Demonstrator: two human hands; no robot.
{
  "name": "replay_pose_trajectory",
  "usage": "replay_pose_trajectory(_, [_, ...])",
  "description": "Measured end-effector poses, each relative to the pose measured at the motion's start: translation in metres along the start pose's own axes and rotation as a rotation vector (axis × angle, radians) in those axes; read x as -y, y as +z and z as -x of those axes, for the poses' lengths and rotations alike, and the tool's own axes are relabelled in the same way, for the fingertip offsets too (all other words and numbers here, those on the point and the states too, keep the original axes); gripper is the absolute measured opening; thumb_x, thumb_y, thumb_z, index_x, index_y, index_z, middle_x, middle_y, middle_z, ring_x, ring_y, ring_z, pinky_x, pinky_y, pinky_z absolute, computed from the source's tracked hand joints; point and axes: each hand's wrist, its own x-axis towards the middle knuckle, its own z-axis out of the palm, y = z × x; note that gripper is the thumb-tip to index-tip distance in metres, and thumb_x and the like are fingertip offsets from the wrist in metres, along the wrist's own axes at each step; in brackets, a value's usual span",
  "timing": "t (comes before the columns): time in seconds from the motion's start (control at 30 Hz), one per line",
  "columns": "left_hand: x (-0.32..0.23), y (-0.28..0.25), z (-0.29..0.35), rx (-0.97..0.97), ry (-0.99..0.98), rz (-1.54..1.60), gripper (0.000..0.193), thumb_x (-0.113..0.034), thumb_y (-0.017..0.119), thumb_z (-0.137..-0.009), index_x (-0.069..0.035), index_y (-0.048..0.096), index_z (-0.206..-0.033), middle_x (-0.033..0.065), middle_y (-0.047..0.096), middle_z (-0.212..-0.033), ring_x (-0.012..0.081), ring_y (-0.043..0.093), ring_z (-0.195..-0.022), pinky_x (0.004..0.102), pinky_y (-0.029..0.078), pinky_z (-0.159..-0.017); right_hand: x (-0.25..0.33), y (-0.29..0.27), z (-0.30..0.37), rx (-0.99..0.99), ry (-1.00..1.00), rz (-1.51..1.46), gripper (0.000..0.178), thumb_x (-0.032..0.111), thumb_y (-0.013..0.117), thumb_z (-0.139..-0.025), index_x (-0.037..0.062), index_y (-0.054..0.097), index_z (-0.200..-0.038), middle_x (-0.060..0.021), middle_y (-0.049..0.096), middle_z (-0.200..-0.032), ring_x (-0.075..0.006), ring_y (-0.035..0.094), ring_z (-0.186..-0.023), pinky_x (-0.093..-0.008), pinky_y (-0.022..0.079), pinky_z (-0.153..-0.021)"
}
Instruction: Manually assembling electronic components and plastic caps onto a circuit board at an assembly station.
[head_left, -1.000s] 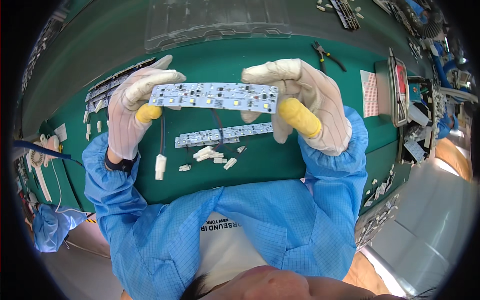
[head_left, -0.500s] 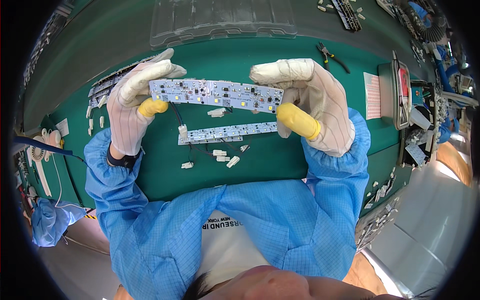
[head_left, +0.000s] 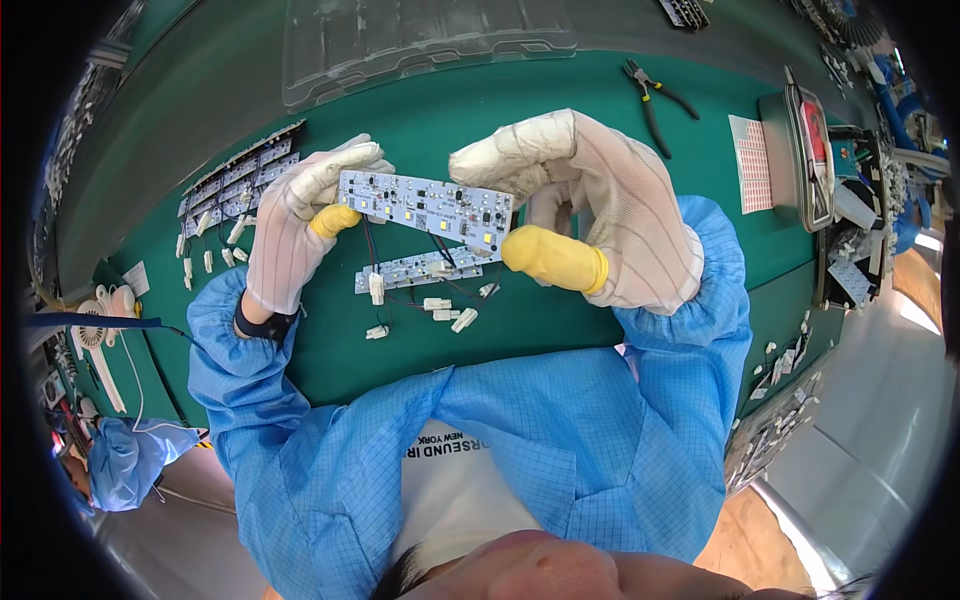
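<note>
A white LED circuit board strip is held up between my hands, slanting down toward the right. My left hand, in a striped white glove with a yellow thumb cover, pinches its left end. At the right end, my gloved right hand grips with its yellow-covered thumb in front and fingers behind. Dark wires hang from the board, one toward a white connector. Below, more LED boards lie on the green mat, partly hidden by the held one. Several white plugs with wires lie next to them.
Stacked LED boards with plugs lie at the left, beside a small white fan. A clear plastic tray is at the back. Pliers, a label sheet and a metal tin stand toward the right.
My hands have come closer together, the left moving right and the right moving left. The held board now slants more and shows a shorter length.
</note>
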Motion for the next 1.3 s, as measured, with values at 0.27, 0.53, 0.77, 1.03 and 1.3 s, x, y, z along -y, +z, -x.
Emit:
replay_pose_trajectory(0.27, [-0.011,-0.006,0.005,-0.1,-0.02,0.226,0.06,-0.042,0.059,-0.082,0.0,0.054,-0.125,0.0112,0.067,-0.1,0.0159,0.066,-0.085,0.0252,0.052,-0.076,0.015,-0.005,0.002,-0.017,0.248,-0.117,0.061,0.033,0.076,-0.076,-0.0042,0.051,-0.117,-0.0164,0.062,-0.108,-0.0102,0.057,-0.06,-0.0199,0.045,-0.05])
replay_pose_trajectory(0.53, [-0.02,-0.02,0.014,-0.106,0.047,0.281,0.062,-0.045,0.061,-0.083,0.0,0.051,-0.125,0.026,0.059,-0.116,0.0265,0.065,-0.093,0.0332,0.054,-0.076,0.014,0.001,0.006,-0.139,0.222,-0.185,0.047,0.026,0.068,-0.082,-0.0042,0.054,-0.114,-0.0128,0.064,-0.105,-0.0052,0.05,-0.056,-0.0195,0.041,-0.052])
replay_pose_trajectory(0.77, [-0.021,-0.025,0.014,-0.167,0.175,0.241,0.054,-0.04,0.061,-0.084,0.003,0.058,-0.117,0.0133,0.065,-0.102,0.0197,0.064,-0.093,0.0301,0.051,-0.083,0.005,-0.001,0.001,-0.1,0.271,-0.165,0.057,0.036,0.069,-0.081,-0.0061,0.052,-0.116,-0.0159,0.063,-0.104,-0.0062,0.051,-0.056,-0.0192,0.042,-0.053])
replay_pose_trajectory(1.03, [-0.02,-0.029,0.013,-0.22,0.356,-0.054,0.052,-0.045,0.061,-0.079,-0.005,0.064,-0.112,0.0083,0.067,-0.102,0.0216,0.062,-0.093,0.0317,0.051,-0.079,-0.007,-0.005,-0.002,-0.084,0.265,-0.194,0.06,0.038,0.071,-0.08,-0.0047,0.05,-0.117,-0.0107,0.061,-0.094,-0.0106,0.057,-0.066,-0.0167,0.038,-0.043])
replay_pose_trajectory(1.3, [-0.021,-0.023,0.013,-0.134,-0.148,0.301,0.052,-0.025,0.062,-0.088,0.005,0.048,-0.128,0.0139,0.065,-0.108,0.0177,0.062,-0.098,0.0278,0.048,-0.088,0.005,0.0,-0.001,-0.06,0.25,-0.151,0.046,0.015,0.071,-0.079,-0.0037,0.053,-0.117,-0.0165,0.064,-0.102,-0.0066,0.052,-0.055,-0.021,0.041,-0.053])
